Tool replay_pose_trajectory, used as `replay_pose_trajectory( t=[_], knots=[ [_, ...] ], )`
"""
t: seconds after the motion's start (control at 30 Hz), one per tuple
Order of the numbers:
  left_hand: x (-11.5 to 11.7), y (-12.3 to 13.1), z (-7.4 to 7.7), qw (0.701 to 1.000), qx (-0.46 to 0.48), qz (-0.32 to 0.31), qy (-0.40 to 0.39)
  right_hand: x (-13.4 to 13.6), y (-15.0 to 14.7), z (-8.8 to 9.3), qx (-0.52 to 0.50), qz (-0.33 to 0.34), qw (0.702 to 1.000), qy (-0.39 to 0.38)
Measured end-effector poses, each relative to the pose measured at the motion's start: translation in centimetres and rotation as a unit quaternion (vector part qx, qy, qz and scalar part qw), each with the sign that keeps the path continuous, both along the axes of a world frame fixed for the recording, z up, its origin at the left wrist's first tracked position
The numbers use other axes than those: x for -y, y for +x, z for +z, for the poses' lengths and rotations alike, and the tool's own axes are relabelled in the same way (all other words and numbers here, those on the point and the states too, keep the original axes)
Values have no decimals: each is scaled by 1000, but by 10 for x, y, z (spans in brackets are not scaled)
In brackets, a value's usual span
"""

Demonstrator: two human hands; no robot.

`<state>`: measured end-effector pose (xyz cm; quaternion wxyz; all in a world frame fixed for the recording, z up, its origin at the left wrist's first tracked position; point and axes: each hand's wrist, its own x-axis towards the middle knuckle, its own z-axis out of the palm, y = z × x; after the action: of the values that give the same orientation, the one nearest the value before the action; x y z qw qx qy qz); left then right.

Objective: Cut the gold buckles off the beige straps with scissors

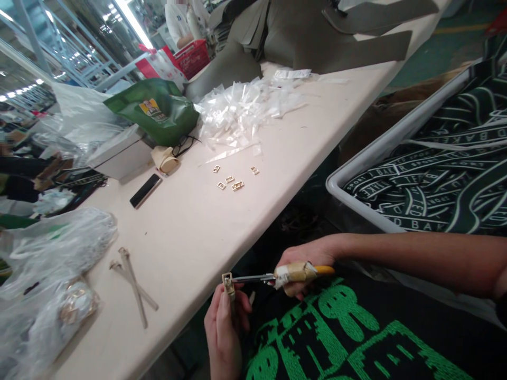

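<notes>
My left hand [226,322] pinches a narrow strap end with a small metal buckle [227,283] at its tip, just off the table's front edge. My right hand [303,264] is closed round pliers [295,273] with a taped, orange-ended handle. The pliers' long thin jaws reach left and touch the buckle. Several small gold buckles [237,185] lie on the table [198,227]. Two thin straps with metal ends [137,287] lie crossed at the table's lower left.
A white bin [372,214] of dark green lettered straps stands at the right. On the table are clear plastic pieces [241,111], a green bag [158,113], a black phone-like object [146,190] and plastic bags [59,248]. A person [185,24] is behind.
</notes>
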<state>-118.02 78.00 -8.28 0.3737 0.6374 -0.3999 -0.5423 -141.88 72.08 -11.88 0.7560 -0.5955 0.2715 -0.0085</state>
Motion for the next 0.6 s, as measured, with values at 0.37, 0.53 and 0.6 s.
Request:
replay_pose_trajectory(
  t=[0.37, 0.53, 0.6],
  knots=[
    [0, 1, -4, 997, -63, -25, 45, -20, 7, -33, 65, -102, 989, -83],
    [-2, -1, -6, 998, -14, -48, 28, -24, 4, -25, -19, -110, 978, -178],
    [-6, 0, -12, 998, 37, -51, 4, -25, 2, -15, -77, -109, 964, -228]
  ],
)
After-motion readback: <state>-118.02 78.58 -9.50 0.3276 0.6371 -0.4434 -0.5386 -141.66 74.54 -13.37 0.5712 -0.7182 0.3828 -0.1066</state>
